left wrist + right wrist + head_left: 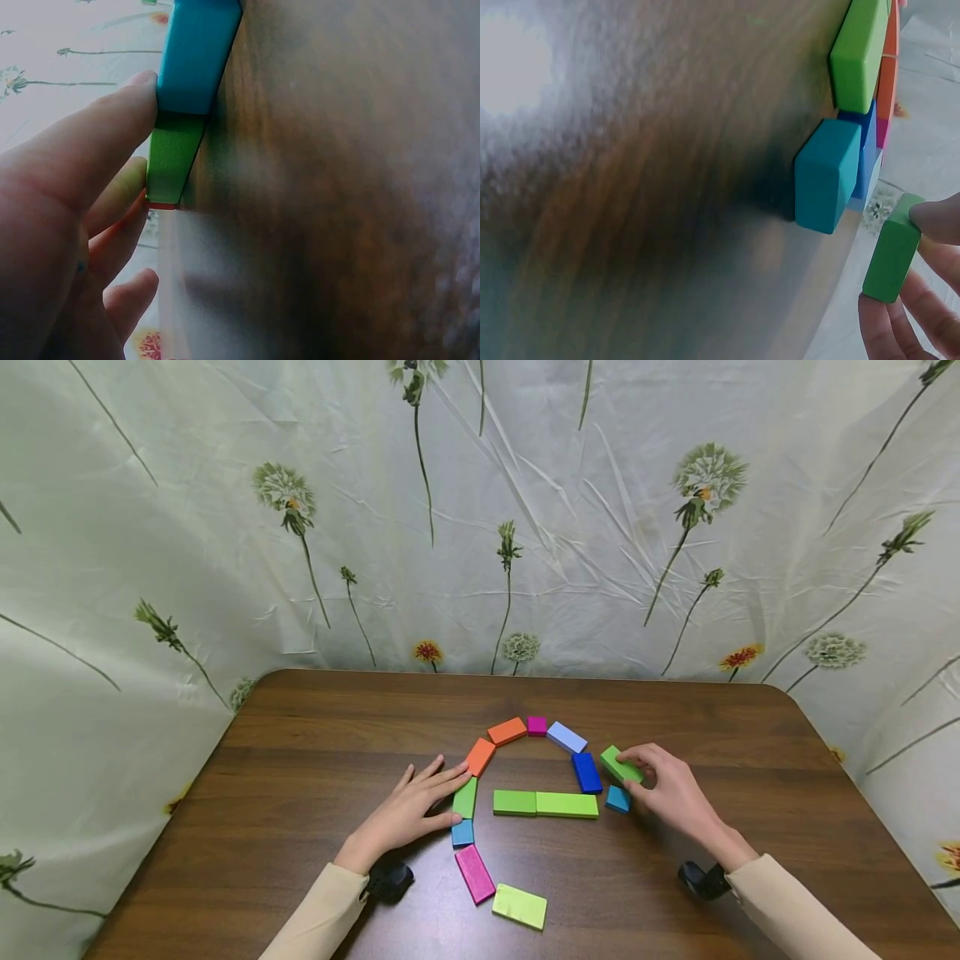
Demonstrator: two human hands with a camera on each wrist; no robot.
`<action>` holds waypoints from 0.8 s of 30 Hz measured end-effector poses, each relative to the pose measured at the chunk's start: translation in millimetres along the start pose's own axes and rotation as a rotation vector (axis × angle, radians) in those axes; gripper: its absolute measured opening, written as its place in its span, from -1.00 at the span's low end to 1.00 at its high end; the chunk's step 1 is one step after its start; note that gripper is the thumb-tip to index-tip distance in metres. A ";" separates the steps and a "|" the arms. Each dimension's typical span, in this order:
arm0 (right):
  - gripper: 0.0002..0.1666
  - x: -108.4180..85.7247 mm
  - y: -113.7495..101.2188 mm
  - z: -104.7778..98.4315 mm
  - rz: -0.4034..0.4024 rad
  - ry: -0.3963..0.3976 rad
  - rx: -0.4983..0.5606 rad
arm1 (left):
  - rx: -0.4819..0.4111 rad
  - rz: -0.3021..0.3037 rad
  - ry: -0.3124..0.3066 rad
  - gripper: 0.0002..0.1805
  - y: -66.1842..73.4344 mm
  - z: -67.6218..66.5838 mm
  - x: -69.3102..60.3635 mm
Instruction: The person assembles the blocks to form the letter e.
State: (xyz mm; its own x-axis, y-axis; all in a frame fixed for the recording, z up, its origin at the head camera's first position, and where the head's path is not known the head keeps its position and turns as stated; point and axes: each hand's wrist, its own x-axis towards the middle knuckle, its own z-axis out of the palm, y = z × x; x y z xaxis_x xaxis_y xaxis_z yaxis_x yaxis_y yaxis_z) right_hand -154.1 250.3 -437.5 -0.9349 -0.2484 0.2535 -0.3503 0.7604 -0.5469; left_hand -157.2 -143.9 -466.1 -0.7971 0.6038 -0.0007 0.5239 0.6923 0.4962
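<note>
My right hand (671,793) pinches a green block (621,765) between thumb and fingers; in the right wrist view this green block (892,251) appears lifted off the table. Just below it lies a small teal block (618,799), with a dark blue block (587,773) to the left. My left hand (408,810) has its fingers spread, touching the left side of a curved row. Its thumb meets a blue block (462,833) near the joint with a green block (464,798), and its fingertips reach an orange block (481,757).
The row continues with another orange block (507,731), a magenta block (537,726) and a light blue block (566,737). Two green blocks form a bar (566,805) inside the curve. A pink block (475,875) and a lime block (520,907) lie toward the near edge of the wooden table (300,760).
</note>
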 end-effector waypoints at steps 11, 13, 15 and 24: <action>-0.61 -9.1 -7.6 0.3 -0.100 0.033 -0.011 | -0.003 0.024 0.015 -0.31 -1.1 0.4 -0.9; -0.60 -10.9 -9.5 0.2 -0.123 0.042 -0.010 | -0.003 0.029 0.019 -0.31 -1.3 0.3 -1.2; -0.58 -13.1 -11.6 0.3 -0.140 0.044 -0.008 | -0.003 0.031 0.020 -0.31 -1.4 0.4 -1.2; -0.50 -23.3 -20.0 3.3 -0.246 0.047 0.035 | 0.000 0.032 0.022 -0.31 -1.5 0.5 -0.7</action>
State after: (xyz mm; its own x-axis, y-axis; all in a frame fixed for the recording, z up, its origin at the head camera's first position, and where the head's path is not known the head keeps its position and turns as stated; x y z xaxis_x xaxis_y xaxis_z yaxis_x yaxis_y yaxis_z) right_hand -125.5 238.9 -435.1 -0.8177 -0.3950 0.4187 -0.5698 0.6587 -0.4913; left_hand -157.3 -145.2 -467.4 -0.7866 0.6165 0.0341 0.5490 0.6730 0.4957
